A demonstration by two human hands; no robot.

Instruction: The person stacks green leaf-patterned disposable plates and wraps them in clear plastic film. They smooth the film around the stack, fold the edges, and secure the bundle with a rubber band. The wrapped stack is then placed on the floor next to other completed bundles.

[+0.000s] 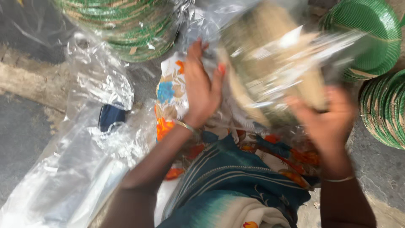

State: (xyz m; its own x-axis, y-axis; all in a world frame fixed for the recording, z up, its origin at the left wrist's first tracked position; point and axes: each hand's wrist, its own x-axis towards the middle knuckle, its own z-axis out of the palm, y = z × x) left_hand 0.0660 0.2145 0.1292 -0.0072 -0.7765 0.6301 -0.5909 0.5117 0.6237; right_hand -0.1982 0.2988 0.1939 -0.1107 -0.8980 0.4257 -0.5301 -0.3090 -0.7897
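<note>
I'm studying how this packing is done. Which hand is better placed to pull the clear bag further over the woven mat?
Probably the left hand: its fingers lie on the clear bag at the woven mat's near edge. The right hand seems to support the mat from below.

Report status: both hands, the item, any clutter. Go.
Left hand and right hand grip the blurred tan woven basket in clear plastic wrap. Held over the lap. Loose clear plastic bags at left; green woven baskets around.

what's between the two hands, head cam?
A tan woven piece wrapped in a clear plastic bag, gripped between the left hand and the right hand. Motion blur hides the detail.
</note>
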